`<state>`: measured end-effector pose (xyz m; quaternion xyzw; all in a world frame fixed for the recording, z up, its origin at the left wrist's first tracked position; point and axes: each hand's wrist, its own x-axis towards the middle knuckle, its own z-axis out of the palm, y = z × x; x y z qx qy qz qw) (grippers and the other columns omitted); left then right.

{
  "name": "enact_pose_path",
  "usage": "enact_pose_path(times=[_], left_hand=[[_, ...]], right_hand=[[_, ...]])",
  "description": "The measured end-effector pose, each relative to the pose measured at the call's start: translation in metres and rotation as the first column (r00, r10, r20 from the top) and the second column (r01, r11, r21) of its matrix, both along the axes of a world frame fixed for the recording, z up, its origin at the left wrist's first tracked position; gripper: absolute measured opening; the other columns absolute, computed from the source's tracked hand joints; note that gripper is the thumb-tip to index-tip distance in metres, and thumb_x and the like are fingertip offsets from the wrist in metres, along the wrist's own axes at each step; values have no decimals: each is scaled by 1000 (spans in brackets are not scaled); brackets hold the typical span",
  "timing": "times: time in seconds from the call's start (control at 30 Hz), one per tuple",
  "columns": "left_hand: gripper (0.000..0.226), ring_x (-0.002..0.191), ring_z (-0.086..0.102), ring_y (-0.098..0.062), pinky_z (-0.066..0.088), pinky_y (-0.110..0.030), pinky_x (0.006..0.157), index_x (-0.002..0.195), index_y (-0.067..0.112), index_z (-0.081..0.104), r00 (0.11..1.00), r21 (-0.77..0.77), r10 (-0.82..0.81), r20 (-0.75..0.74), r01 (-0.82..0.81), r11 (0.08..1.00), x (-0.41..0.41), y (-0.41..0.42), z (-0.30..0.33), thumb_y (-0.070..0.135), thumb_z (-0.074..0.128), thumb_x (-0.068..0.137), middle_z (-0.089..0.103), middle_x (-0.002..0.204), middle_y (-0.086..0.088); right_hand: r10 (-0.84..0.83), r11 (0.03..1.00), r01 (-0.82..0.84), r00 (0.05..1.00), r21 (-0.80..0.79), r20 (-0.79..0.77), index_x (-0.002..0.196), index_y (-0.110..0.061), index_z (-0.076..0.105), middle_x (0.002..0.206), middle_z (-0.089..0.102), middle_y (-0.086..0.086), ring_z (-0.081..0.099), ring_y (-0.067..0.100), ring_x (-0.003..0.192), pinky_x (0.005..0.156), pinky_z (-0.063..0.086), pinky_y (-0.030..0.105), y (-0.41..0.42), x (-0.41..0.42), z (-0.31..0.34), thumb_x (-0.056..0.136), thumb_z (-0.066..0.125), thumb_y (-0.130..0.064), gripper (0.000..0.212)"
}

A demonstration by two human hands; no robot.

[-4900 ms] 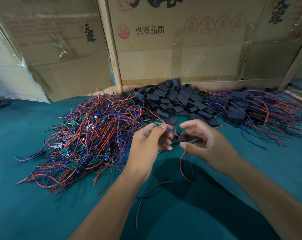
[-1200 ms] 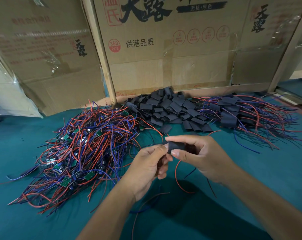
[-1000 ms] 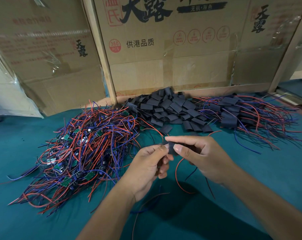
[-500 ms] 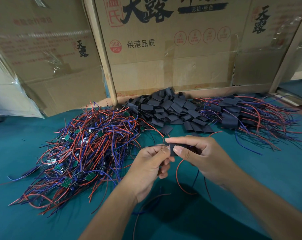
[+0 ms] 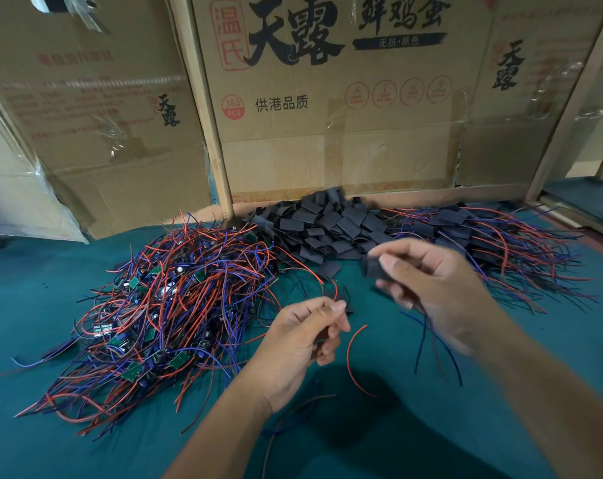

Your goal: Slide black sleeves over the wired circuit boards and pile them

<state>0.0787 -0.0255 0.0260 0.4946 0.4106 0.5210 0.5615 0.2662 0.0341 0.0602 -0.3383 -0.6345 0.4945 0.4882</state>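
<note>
Our right hand [image 5: 435, 288] pinches a sleeved board [image 5: 374, 267] near the sleeve pile [image 5: 324, 223]. Our left hand [image 5: 303, 344], nearer us, pinches thin wires [image 5: 331, 295].

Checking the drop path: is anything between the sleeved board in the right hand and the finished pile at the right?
Nothing visible: the right hand pinches the black sleeved board just short of the pile of sleeved, wired boards, open air between.
</note>
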Motion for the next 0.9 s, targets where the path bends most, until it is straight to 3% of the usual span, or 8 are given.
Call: enact_pose_path(times=[0.27, 0.33, 0.4, 0.47, 0.57, 0.7, 0.83, 0.9], left_hand=[[29, 51, 34, -14, 29, -23, 48, 64, 16, 61, 999, 3, 32, -23, -32, 999, -3, 9, -11, 32, 62, 88, 42, 62, 1], [28, 51, 35, -14, 29, -23, 48, 65, 15, 62, 999, -3, 34, -12, -34, 999, -4, 11, -14, 33, 63, 87, 43, 62, 0], [28, 51, 35, -14, 29, -23, 48, 66, 15, 62, 999, -1, 29, -15, -29, 1000, -6, 13, -16, 33, 63, 87, 43, 63, 0], [29, 52, 35, -14, 29, -23, 49, 67, 15, 62, 999, -1, 25, -31, -25, 1000, -8, 13, -18, 34, 64, 87, 43, 63, 0], [29, 52, 35, -14, 28, -24, 49, 67, 15, 62, 999, -5, 23, -48, -24, 1000, -9, 14, -19, 35, 64, 87, 42, 63, 0], [29, 51, 35, -12, 28, -23, 49, 66, 18, 64, 995, -8, 7, -102, -8, 1000, -6, 15, -21, 36, 64, 87, 42, 61, 2], [29, 47, 33, -11, 23, -24, 48, 64, 21, 65, 981, 7, -19, -195, 21, 1000, -3, 13, -20, 39, 63, 87, 39, 53, 5], [31, 46, 28, -10, 20, -26, 46, 63, 21, 65, 946, 51, 3, -323, 14, 999, -3, 12, -19, 37, 62, 89, 35, 50, 5]], right_hand=[[-405, 907, 420, 849, 32, 340, 102, -12, 71, 76, 74, 4, 60, 9, 54, 44, 45, 21, 144, 85, 40, 96, 63, -20, 13], [-507, 843, 508, 645, 175, 572, 100, -7, 71, 80, 72, 8, 63, 19, 62, 52, 49, 27, 177, 105, 37, 98, 59, -25, 23], [-517, 820, 439, 291, 367, 805, 98, -2, 71, 89, 72, 16, 66, 31, 77, 67, 55, 36, 192, 120, 28, 99, 54, -30, 33], [-517, 802, 373, 43, 466, 855, 106, -2, 67, 105, 67, 20, 63, 36, 97, 84, 54, 42, 195, 128, 12, 97, 55, -32, 34], [-645, 687, 339, -125, 643, 754, 119, -5, 58, 119, 59, 21, 52, 39, 112, 94, 43, 44, 195, 119, 1, 92, 59, -32, 38], [-761, 623, 243, -31, 743, 648, 115, -7, 57, 115, 58, 20, 52, 38, 109, 93, 41, 46, 180, 73, 7, 87, 62, -27, 35], [-504, 850, 57, 375, 523, 778, 100, -18, 66, 100, 70, 8, 64, 29, 89, 80, 54, 39, 137, 5, 9, 91, 61, -24, 12], [-312, 923, -67, 450, 380, 837, 97, -18, 67, 95, 72, 2, 67, 23, 87, 80, 55, 39, 114, -29, 3, 93, 61, -28, 12]])
